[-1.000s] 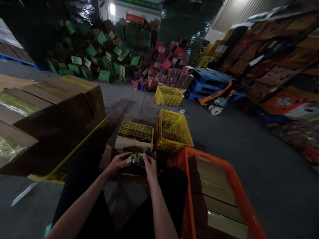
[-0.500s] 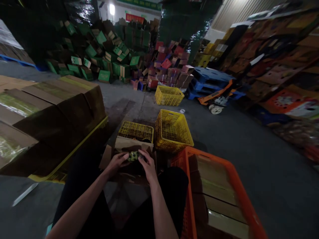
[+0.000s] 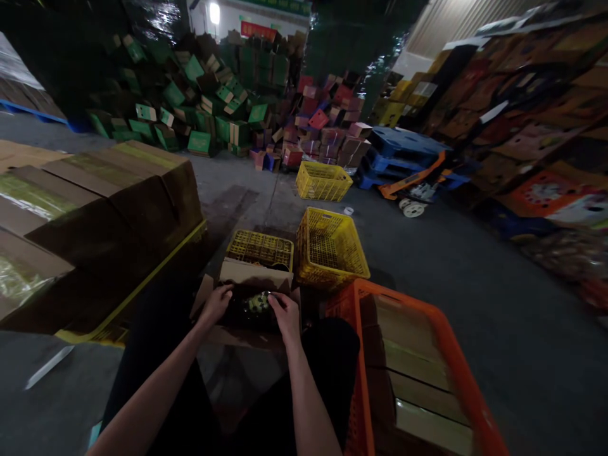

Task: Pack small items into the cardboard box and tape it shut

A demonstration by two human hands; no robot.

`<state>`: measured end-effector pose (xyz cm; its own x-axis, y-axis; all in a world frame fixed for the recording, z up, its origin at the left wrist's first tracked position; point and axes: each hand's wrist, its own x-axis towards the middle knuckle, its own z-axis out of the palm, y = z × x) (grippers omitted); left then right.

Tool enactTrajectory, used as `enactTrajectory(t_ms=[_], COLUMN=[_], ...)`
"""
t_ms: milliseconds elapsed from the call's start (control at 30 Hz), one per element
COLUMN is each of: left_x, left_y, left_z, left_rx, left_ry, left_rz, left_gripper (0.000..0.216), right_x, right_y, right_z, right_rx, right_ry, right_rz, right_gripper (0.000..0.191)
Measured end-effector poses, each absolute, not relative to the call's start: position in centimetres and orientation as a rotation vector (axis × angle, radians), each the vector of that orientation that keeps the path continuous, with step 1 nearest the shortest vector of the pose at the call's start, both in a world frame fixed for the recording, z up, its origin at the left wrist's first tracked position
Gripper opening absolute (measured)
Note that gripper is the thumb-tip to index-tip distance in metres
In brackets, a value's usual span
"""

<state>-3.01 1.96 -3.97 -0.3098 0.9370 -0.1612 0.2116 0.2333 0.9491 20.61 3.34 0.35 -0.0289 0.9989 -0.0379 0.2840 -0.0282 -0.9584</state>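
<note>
An open cardboard box [image 3: 255,273] sits on the floor between my knees. My right hand [image 3: 285,315] is curled around a small green-and-yellow item [image 3: 257,303] inside the box. My left hand [image 3: 216,303] rests at the box's left inner edge, fingers bent into the dark interior; what it touches is hidden. The box's contents are too dark to make out.
Two yellow crates [image 3: 330,247] stand just beyond the box, a third [image 3: 323,181] farther off. An orange crate [image 3: 413,367] with flat cardboard is at my right. Sealed cartons [image 3: 95,202] are stacked at left. Piles of boxes and blue pallets [image 3: 403,149] line the back.
My left hand has let go of the green item and slid left to the box's edge. My right hand has lowered the item deeper into the box.
</note>
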Motion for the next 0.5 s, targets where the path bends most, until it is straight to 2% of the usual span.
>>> enactTrajectory(t_ms=[133,300,500], left_x=[-2.4,-1.1,-1.0], left_y=[1.7,0.8,0.4], left_z=[-5.6,-6.9,-7.2], left_rx=[1.199,1.329,1.391], left_ry=[1.756,1.793,1.814], left_rz=[0.871,0.481,0.334], left_gripper=[0.012,0.011,0.019], right_x=[20.1,18.9,17.9], right_y=[3.2,3.4,3.5], right_z=[-0.3,-1.3,-2.5], right_rx=[-1.483,-1.546,-1.674], right_ry=[-1.619,-1.940,-2.334], right_rz=[0.935,0.901,0.904], right_gripper=[0.027,0.017,0.016])
